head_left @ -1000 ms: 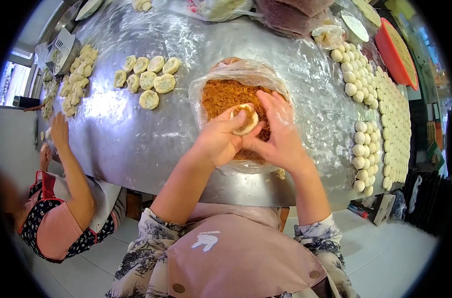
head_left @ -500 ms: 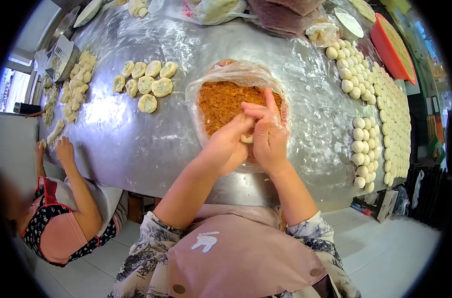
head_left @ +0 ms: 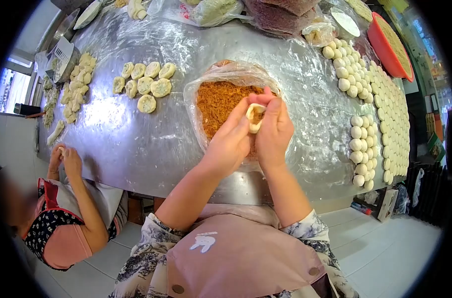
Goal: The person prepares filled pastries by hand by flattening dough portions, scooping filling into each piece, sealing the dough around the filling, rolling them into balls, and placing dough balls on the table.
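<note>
A small cup of pale dough (head_left: pixel 254 127) is held between both my hands, its mouth facing up and brownish filling showing inside. My left hand (head_left: pixel 228 141) grips it from the left, thumb along its rim. From the right, my right hand (head_left: pixel 274 134) pinches the edge with thumb and fingers. Both hands are over an open clear plastic bag (head_left: pixel 192 99) of orange-brown shredded filling (head_left: pixel 218 107), which they partly cover.
Round dough balls (head_left: pixel 356 144) and flattened rounds (head_left: pixel 392 119) stand in rows at right, near a red basin (head_left: pixel 380 47). Several filled pieces (head_left: pixel 145 85) sit left of the bag. At far left, a co-worker's hands (head_left: pixel 67 161) hold dough at the metal table's edge.
My hands have risen slightly and turned, so the dough cup's open mouth and filling now show. The co-worker's hands have come together around a piece of dough.
</note>
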Demonstrator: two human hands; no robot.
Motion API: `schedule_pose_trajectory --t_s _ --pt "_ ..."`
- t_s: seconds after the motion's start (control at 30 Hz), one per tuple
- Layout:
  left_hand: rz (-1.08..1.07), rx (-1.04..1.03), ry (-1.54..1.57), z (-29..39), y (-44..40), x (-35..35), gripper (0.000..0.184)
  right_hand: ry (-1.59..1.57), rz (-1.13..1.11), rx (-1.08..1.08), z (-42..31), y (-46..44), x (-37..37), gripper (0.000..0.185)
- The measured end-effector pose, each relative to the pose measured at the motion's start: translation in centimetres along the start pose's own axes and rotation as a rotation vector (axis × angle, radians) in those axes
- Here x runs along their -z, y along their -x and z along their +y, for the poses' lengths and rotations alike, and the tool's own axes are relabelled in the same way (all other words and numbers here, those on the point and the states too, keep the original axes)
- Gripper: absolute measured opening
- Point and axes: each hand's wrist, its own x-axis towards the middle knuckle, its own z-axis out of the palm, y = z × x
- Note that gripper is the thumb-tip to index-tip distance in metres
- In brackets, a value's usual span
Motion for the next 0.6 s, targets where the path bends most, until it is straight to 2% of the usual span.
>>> schedule_pose_trajectory --t_s 0.03,0.13,0.17,0.27,0.33,0.4,0.5,0.6 --pt "-0.025 -0.072 -0.065 -0.1 0.1 0.1 0.04 -0.145 0.013 -0.088 0.1 -0.2 0.2 0.047" --pt "-0.031 -0.329 -0.31 -0.3 0.3 0.1 0.036 -0.148 -0.082 -0.068 -1.1 0.4 0.0 0.053" --pt "-0.024 -0.356 -0.334 -0.1 0.4 0.3 0.03 -0.15 -0.113 -0.064 -1.6 0.9 -0.2 0.056" --pt "0.04 -0.703 -0.827 0.4 0.3 1.6 0.023 -0.153 -0.204 -0.052 -2.8 2.1 -1.3 0.069" --pt "0.022 -0.772 -0.957 0.4 0.3 1.9 0.044 -0.233 -0.126 -0.112 -3.1 2.3 -2.1 0.066" --pt "-0.016 -0.892 -1.055 0.4 -0.1 2.2 0.067 -0.198 -0.231 -0.21 -3.7 1.7 -1.0 0.057" --pt "-0.01 -0.69 -0.964 0.1 0.3 1.7 0.09 -0.051 -0.198 -0.388 -3.2 1.4 -0.7 0.042" --pt "-0.004 -0.495 -0.514 -0.4 0.5 0.9 0.105 0.022 -0.222 -0.308 -3.4 0.6 0.0 0.036"
